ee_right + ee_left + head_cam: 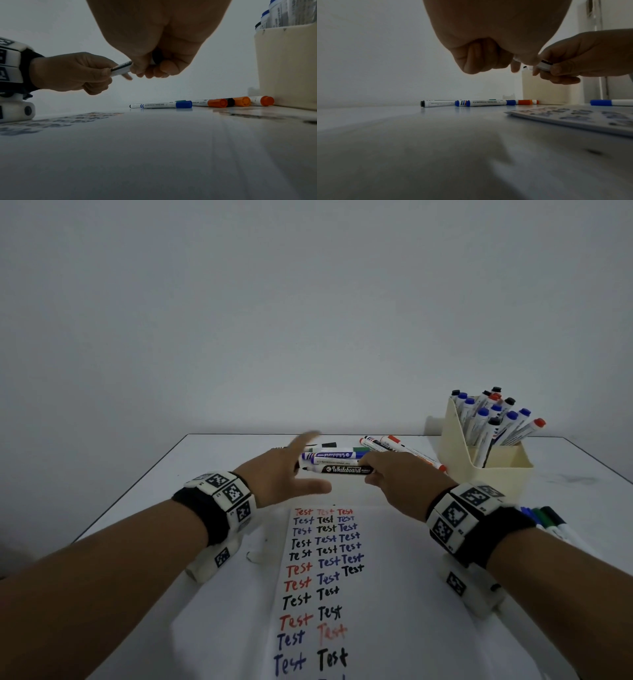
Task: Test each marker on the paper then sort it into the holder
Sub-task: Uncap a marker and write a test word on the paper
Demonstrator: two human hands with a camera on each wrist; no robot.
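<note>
At the frame's centre, above the bench point(144, 484), both hands' grips pinch the black marker point(346, 469), right hand point(404, 477) on the barrel, left hand point(277, 474) by its tip; it looks light, stiff, smooth, best held mid-barrel.

held marker point(346, 469): black barrel, white "Whiteboard" lettering
paper point(394, 628): white, rows of "Test" in red, black and blue
holder point(486, 474): cream, right of the paper's far end
markers in the holder point(493, 419): white barrels; mostly blue caps, some black, two red
loose markers point(342, 455) beyond the paper's far edge: white barrels with blue, green, black and orange-red caps
markers right of the paper point(548, 520): blue, green and black caps
wristbands point(219, 505): black straps, white blocks with black-and-white square codes
table point(154, 484): white
wall point(308, 302): plain grey-white
</note>
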